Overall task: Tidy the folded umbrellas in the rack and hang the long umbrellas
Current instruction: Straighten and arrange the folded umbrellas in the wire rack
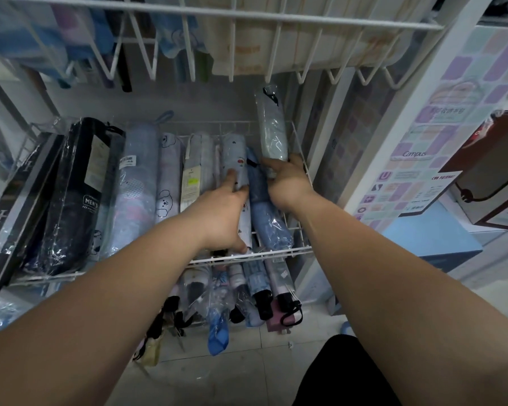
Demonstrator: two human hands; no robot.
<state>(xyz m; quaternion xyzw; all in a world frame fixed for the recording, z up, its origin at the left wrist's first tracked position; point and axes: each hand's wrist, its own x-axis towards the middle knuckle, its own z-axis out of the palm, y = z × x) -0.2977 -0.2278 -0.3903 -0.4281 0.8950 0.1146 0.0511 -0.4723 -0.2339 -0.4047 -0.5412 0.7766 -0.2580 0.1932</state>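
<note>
A white wire rack shelf (pixel 247 258) holds several folded umbrellas in clear sleeves, lying side by side. My left hand (pixel 220 215) rests flat on a white printed umbrella (pixel 232 153) near the middle, fingers spread over it. Just right of it lies a blue umbrella (pixel 269 221). My right hand (pixel 288 183) grips the lower end of a pale grey-green folded umbrella (pixel 272 127), which stands nearly upright at the rack's right end. Black boxed umbrellas (pixel 79 194) lie at the left.
A lower shelf holds more folded umbrellas (pixel 255 291) with handles poking forward. An upper wire basket (pixel 247 16) with hanging items overhangs the rack. A white post (pixel 417 98) with a pastel poster stands on the right, beside a blue box (pixel 431 232).
</note>
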